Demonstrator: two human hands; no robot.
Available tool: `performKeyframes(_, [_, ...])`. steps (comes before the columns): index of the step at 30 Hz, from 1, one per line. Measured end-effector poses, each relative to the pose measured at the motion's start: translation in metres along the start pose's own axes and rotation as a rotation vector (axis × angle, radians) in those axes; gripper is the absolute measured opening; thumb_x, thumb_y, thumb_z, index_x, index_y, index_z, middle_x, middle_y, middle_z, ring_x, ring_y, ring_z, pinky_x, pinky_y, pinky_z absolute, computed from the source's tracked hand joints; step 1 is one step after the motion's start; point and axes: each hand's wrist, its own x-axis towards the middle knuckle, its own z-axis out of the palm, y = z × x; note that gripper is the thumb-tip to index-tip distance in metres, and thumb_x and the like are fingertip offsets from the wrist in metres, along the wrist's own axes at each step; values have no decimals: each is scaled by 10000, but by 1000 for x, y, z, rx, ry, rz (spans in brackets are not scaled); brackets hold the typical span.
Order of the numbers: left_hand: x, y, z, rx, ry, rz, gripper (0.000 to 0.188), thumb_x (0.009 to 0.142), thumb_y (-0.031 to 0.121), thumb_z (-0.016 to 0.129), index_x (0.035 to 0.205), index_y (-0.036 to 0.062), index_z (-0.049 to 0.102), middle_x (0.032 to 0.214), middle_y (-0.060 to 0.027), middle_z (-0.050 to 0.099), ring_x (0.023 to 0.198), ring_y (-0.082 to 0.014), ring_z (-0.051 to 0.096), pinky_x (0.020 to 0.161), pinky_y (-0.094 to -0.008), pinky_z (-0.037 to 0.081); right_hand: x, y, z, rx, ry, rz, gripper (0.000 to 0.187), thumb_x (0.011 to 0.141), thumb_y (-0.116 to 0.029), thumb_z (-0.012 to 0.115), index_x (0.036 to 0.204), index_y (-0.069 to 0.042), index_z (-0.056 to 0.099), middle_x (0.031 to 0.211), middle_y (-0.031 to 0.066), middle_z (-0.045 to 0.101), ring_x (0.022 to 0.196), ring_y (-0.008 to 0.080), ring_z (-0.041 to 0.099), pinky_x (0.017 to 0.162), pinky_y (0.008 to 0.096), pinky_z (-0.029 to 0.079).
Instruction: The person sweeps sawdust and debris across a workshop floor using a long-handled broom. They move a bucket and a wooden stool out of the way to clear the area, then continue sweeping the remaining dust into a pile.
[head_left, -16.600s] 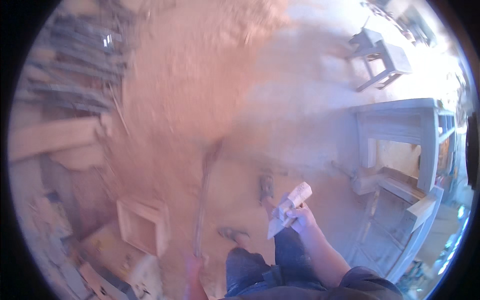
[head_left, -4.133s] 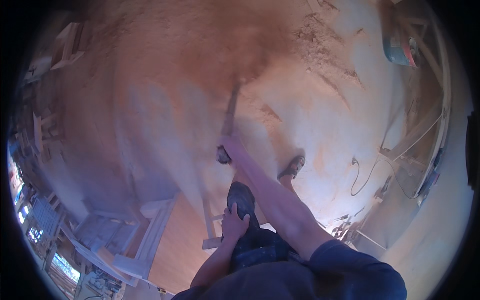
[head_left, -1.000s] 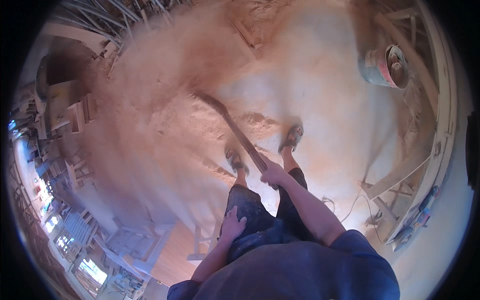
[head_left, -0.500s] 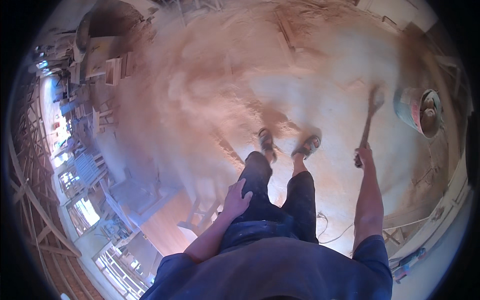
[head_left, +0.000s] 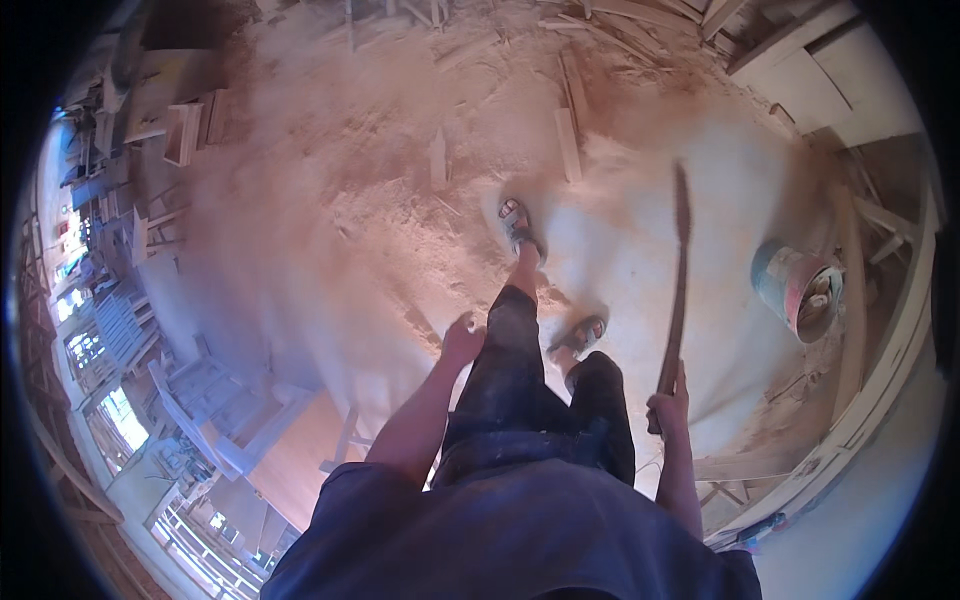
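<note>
In my right hand (head_left: 670, 410) is the near end of a long, dark wooden-looking tool (head_left: 683, 285), its fingers closed round it. The tool points away from me over the floor, with a wider, flattened far part; its exact kind I cannot make out. My left hand (head_left: 462, 342) hangs beside my left thigh, loosely curled with the thumb apart, and no object shows in it. My left sandalled foot (head_left: 518, 222) is ahead, while the right sandalled foot (head_left: 582, 335) is behind it.
A worn bucket (head_left: 795, 290) with lumpy contents lies tilted at the right. Sawdust (head_left: 390, 210) covers much of the floor, with a wooden board (head_left: 567, 145) ahead. Planks (head_left: 640, 30) lie at the back. A wooden panel (head_left: 300, 460) and furniture frames stand at left.
I have stepped forward with my left foot. My left hand has come off my thigh to its side. My right hand has drawn closer to me with the tool, which now points straighter ahead.
</note>
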Motion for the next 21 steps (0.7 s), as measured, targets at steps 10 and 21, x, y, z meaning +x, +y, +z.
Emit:
performKeyframes(10, [388, -29, -15, -466, 169, -23, 452, 814, 214, 773, 1145, -61, 635, 807, -131, 677, 674, -194, 613, 650, -368, 518, 63, -81, 53, 309, 306, 176, 1046, 678, 82, 519, 1613, -188, 134, 645, 69, 528, 436, 164, 513, 380, 303, 439])
performKeyframes(21, [659, -101, -5, -188, 370, -175, 823, 780, 145, 785, 1462, -44, 364, 1224, -196, 607, 1057, -288, 623, 844, -397, 538, 277, -104, 64, -338, 363, -127, 1058, 646, 51, 534, 1610, -177, 160, 957, 197, 682, 709, 317, 656, 620, 371, 538])
